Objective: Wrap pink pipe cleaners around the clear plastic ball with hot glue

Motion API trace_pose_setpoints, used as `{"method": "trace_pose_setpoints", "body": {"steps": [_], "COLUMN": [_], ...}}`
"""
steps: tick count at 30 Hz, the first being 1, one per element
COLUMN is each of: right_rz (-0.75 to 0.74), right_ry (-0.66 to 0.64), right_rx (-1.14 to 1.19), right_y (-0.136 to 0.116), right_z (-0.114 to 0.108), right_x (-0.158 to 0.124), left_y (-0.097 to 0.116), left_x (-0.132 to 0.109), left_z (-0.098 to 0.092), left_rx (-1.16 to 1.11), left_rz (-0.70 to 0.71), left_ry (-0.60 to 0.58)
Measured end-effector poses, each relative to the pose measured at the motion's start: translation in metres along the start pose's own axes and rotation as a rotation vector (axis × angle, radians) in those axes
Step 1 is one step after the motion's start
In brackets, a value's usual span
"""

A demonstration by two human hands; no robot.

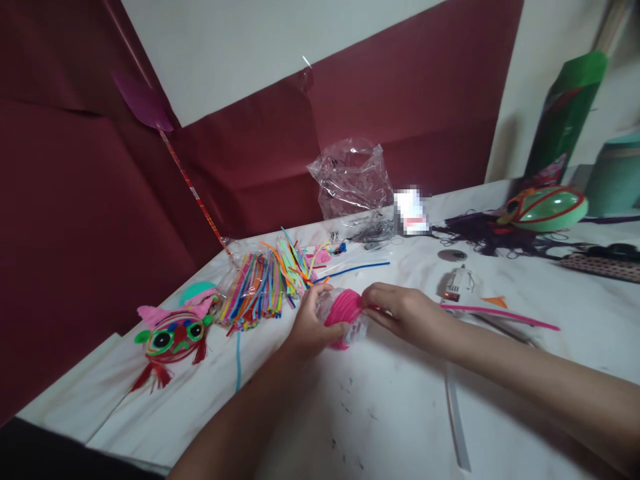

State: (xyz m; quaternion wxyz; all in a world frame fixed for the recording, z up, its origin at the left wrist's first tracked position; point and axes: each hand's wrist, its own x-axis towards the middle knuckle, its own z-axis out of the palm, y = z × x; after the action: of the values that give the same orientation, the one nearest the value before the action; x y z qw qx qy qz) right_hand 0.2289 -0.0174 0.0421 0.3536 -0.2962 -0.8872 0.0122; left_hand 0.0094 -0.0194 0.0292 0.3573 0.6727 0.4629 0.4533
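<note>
Ball (342, 315) in the head view: at or just above the counter (395, 410), between pipe cleaners (255, 287) and glue gun (460, 283). Cupped by the left hand (314, 319), thumb across the front; pinched at its right edge, apparently on the pink strand (349, 305), by the right hand (393, 303). Probably mid-winding; next, likely calling for steady support and snug coils.
</note>
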Motion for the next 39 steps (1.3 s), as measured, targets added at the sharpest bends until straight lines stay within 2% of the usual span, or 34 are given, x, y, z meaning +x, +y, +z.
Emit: {"method": "trace_pose_setpoints", "body": {"steps": [10, 20, 25, 39], "right_rz": [0.084, 0.086, 0.088, 0.157], "right_ry": [0.086, 0.087, 0.075, 0.047], "right_rx": [0.011, -0.002, 0.005, 0.043], "right_y": [-0.002, -0.004, -0.005, -0.008], "right_z": [0.01, 0.011, 0.012, 0.011], "right_x": [-0.005, -0.005, -0.006, -0.006], "left_y": [-0.003, -0.012, -0.015, -0.005], "left_x": [0.0, -0.001, -0.001, -0.003], "left_z": [0.004, 0.009, 0.007, 0.008], "left_rx": [0.008, 0.012, -0.005, 0.005], "left_rz": [0.044, 0.112, 0.093, 0.034], "left_ry": [0.004, 0.02, -0.008, 0.014]}}
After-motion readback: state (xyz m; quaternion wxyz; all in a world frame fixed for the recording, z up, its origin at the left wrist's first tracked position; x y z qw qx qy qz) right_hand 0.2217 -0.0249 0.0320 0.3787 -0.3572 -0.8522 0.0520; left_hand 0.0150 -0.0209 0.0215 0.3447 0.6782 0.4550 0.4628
